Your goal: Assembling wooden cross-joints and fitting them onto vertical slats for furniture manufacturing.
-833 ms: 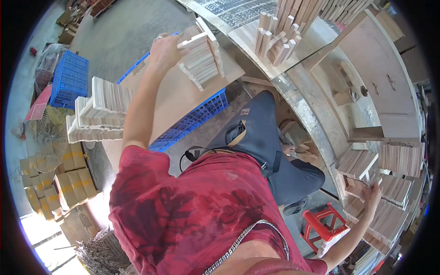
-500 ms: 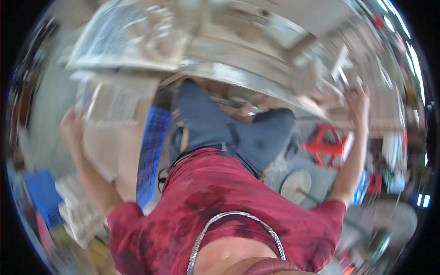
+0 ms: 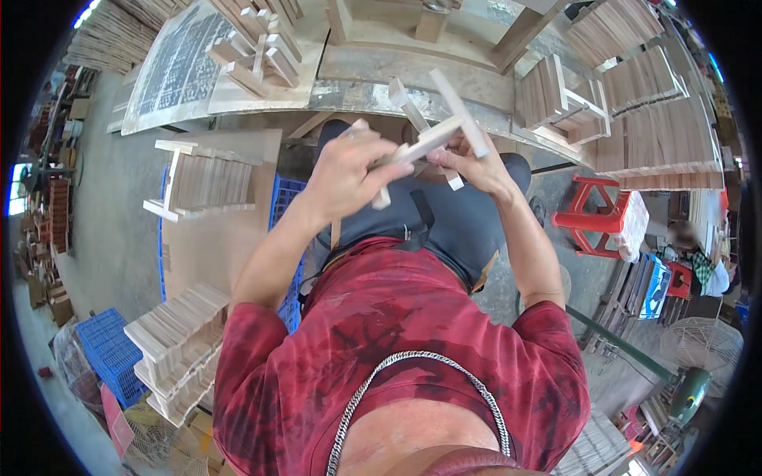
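Over my lap, my left hand (image 3: 349, 168) is closed on a pale wooden H-shaped frame (image 3: 433, 138), thumb and fingers near one end of its crossbar. My right hand (image 3: 480, 168) is closed too, its fingers around a second wooden frame piece (image 3: 407, 103) that crosses under the first. The right fingers lie close to the crossing, so part of the second piece is hidden. Both pieces are tilted and overlap; I cannot tell whether they touch.
A wooden workbench (image 3: 381, 67) edges my knees, with stacked wooden frames (image 3: 548, 91) at its right and upright wood pieces (image 3: 258, 59) at its left. More frames (image 3: 210, 182) lie on cardboard (image 3: 206, 246) to my left. A red stool (image 3: 591, 218) and a fan (image 3: 698, 349) are at right.
Both hands have come inward, from the stacks at far left and far right to over my lap. Wooden frame pieces are now in them.
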The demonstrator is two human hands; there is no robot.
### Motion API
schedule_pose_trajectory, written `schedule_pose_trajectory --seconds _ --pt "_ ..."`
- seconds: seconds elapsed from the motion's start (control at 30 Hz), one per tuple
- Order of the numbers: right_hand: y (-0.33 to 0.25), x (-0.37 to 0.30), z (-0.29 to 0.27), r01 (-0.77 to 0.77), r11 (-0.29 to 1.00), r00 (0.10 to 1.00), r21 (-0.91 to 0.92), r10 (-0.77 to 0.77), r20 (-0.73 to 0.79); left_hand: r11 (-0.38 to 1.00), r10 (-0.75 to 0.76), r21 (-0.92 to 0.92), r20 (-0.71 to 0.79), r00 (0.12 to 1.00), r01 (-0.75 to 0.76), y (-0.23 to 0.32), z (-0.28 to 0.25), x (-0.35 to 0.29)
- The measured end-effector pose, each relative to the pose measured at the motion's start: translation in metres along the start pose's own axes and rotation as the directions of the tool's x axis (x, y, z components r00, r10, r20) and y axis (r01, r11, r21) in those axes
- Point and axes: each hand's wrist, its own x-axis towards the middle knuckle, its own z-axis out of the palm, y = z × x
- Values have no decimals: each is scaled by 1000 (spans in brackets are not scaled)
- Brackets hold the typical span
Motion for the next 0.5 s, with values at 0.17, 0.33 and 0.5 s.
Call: schedule_pose_trajectory --seconds 0.17,0.33,0.5 --pt "0 -2 11 93 949 992 302 -63 -108 885 -272 -319 240 932 340 -26 15 26" --pt "3 3 2 -12 967 999 255 23 -38 714 -335 -436 475 814 548 -56 28 47" --pt "-6 10 8 -36 910 997 413 63 -52 608 -297 -538 527 796 584 -80 28 49"
